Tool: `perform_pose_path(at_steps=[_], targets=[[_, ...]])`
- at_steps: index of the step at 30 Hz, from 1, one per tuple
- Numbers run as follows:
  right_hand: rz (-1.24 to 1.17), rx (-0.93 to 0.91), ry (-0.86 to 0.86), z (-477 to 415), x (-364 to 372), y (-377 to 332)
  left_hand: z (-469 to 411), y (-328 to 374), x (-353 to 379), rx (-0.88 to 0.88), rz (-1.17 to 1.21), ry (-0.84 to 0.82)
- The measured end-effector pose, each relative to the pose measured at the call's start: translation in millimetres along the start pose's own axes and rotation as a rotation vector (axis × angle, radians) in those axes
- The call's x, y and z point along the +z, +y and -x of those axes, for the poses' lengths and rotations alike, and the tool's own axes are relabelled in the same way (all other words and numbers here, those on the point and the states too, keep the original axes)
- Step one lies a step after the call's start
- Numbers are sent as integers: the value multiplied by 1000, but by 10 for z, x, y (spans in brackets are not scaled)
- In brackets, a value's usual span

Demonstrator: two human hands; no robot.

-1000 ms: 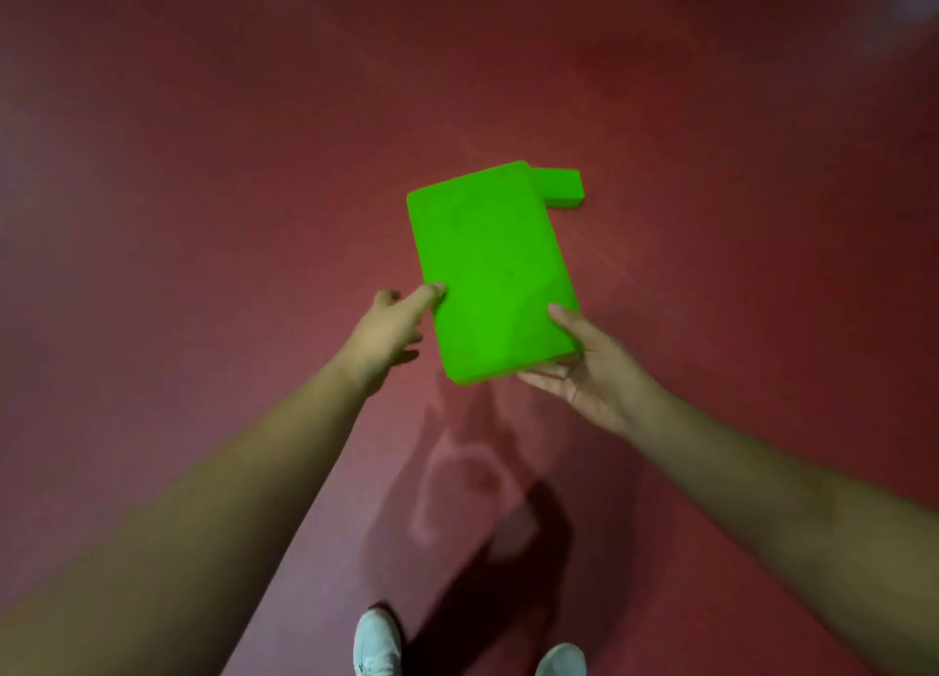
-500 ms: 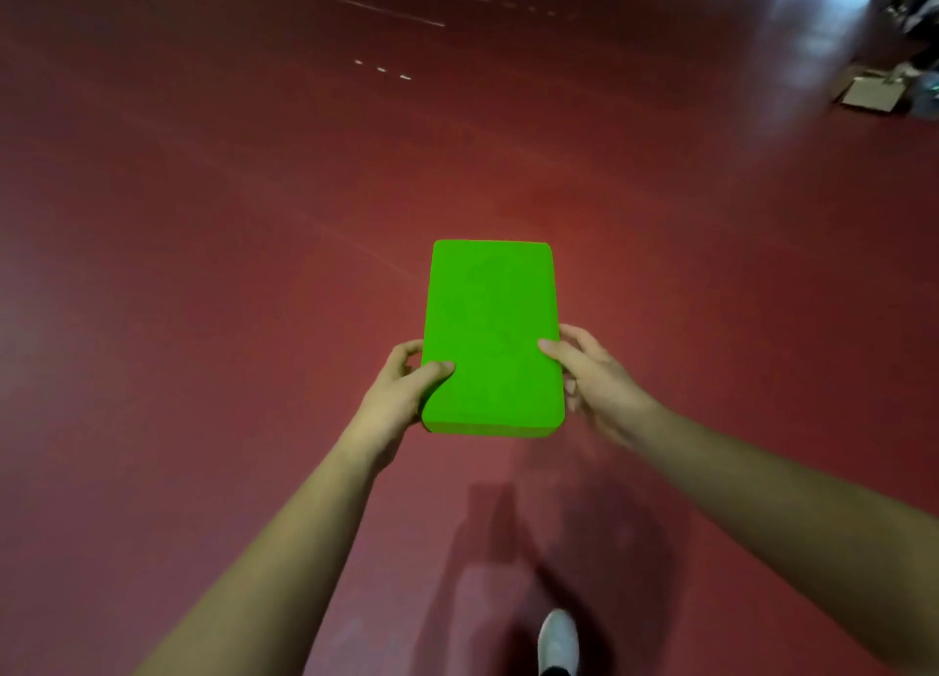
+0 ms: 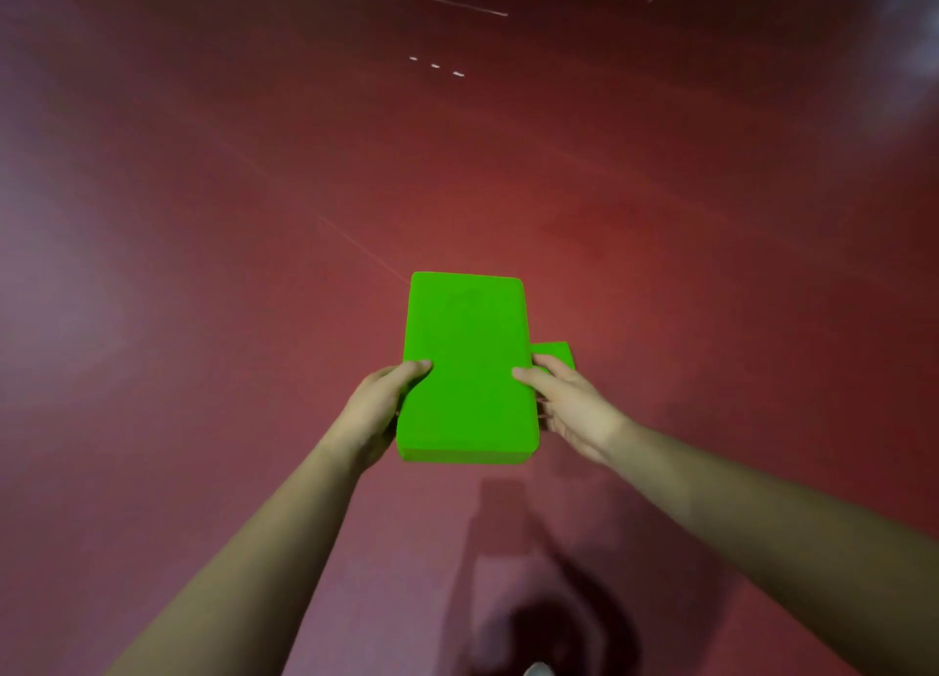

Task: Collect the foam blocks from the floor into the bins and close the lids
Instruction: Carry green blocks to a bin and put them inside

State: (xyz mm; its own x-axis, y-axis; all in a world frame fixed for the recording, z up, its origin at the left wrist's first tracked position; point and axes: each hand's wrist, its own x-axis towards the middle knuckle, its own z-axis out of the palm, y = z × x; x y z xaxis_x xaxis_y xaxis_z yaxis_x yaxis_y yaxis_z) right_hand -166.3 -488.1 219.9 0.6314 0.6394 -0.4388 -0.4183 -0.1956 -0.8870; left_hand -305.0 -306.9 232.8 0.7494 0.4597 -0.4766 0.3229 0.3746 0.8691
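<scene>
Green foam block (image 3: pixel 467 365): large, flat, rectangular. Held above the red floor (image 3: pixel 660 218), broad face up.
Left grip (image 3: pixel 378 411): holding the block's left edge, thumb on top.
Right grip (image 3: pixel 569 406): holding its right edge, thumb on top.
Smaller green foam block (image 3: pixel 556 354): just behind the right grip, partly hidden, support unclear.

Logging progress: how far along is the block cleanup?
Done: nothing visibly binned; no bin in view. In hand: left hand and right hand grip one block. Left: a second green piece beside the right hand, then binning and closing lids.
</scene>
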Motion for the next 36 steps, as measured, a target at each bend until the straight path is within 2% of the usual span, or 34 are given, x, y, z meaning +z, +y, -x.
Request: perform_pose_path(at_steps=[6, 11, 18, 21, 23, 28, 32, 36], targets=[[105, 71, 13, -1101, -241, -427, -1078, 414, 116, 20, -81, 112], [245, 120, 70, -2272, -694, -603, -2504, 563, 166, 44, -215, 235], [295, 201, 312, -4272, -1673, -759, -4850, 937, 579, 21, -347, 201], [327, 263, 327, -4987, -2048, -765, -5775, 985, 789, -2, -424, 195], [434, 266, 323, -5440, -2272, -696, -6302, 933, 894, -20, -484, 197], [661, 347, 328, -6560, -2854, -96, -7424, 350, 1063, -83, -506, 252], [699, 534, 305, -7363, -3330, 807, -8314, -419, 1175, -119, -534, 273], [801, 581, 291, -8170, -3859, 1876, -9071, -1412, 1230, -92, -621, 301]])
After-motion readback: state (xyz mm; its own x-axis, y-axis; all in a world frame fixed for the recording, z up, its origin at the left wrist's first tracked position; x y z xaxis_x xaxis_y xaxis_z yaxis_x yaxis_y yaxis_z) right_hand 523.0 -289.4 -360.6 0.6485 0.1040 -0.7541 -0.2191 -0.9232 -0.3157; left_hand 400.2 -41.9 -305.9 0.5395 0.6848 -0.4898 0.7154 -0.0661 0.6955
